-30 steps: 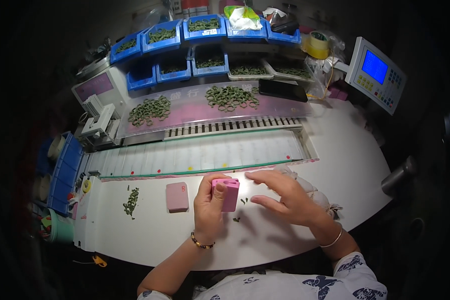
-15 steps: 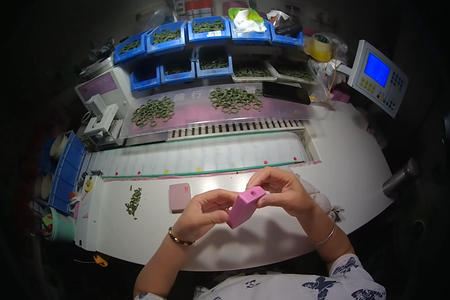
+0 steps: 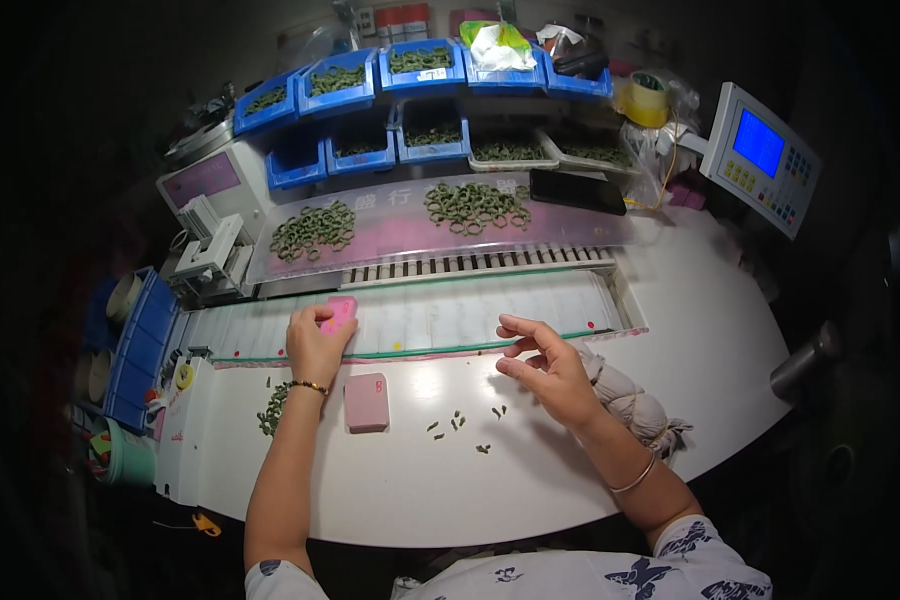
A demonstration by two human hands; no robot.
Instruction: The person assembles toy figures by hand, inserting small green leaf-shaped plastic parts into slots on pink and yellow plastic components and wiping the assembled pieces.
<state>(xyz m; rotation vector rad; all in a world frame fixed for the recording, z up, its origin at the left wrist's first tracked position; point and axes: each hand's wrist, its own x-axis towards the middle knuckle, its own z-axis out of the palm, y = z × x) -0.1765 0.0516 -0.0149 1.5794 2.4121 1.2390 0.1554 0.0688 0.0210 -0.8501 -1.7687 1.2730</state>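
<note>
Over the conveyor, left hand (image 3: 315, 343) gripping pink box (image 3: 339, 312); right hand (image 3: 550, 370) half-open, empty

Box (image 3: 367, 403) on table (image 3: 690, 340), bins (image 3: 420, 60) behind

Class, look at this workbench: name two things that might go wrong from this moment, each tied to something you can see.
1. The left hand holds a pink box over the white belt; if it slips, it may land crooked on the belt.
2. The right hand hovers open just above loose green pieces on the table; a sweep of the wrist might scatter them toward the edge or against the second pink box.
</note>
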